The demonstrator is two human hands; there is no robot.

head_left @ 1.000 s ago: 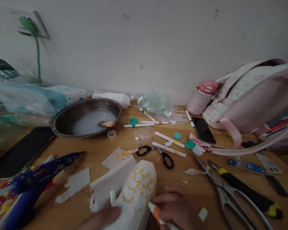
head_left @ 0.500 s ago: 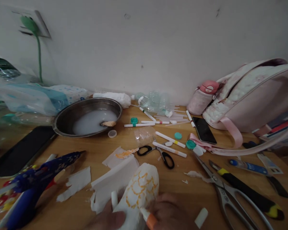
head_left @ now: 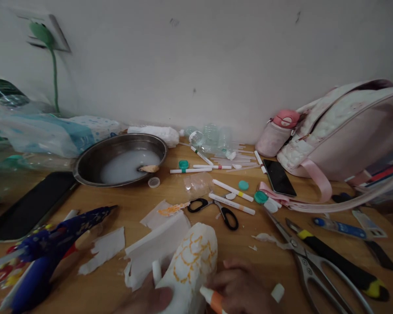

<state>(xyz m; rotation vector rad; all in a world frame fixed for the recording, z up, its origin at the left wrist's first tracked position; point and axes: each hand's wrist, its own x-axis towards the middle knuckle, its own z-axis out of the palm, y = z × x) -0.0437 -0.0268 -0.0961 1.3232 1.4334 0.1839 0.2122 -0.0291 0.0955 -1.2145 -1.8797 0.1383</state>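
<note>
White papier-mâché form (head_left: 191, 261), patterned with orange lines, lies at the near centre of the table (head_left: 170, 194), steadied by the left hand (head_left: 150, 298) curled against its near end so the right hand (head_left: 244, 290), fingers closed around an orange marker (head_left: 212, 300), can draw.

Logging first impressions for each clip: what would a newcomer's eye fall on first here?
At bottom centre, the white paper-covered form with orange line patterns stands out; the left hand steadies it while the right hand holds an orange marker at its side. Behind it on the left sits a metal basin of cloudy liquid, and a pink backpack fills the right, with markers and scissors scattered between.
</note>
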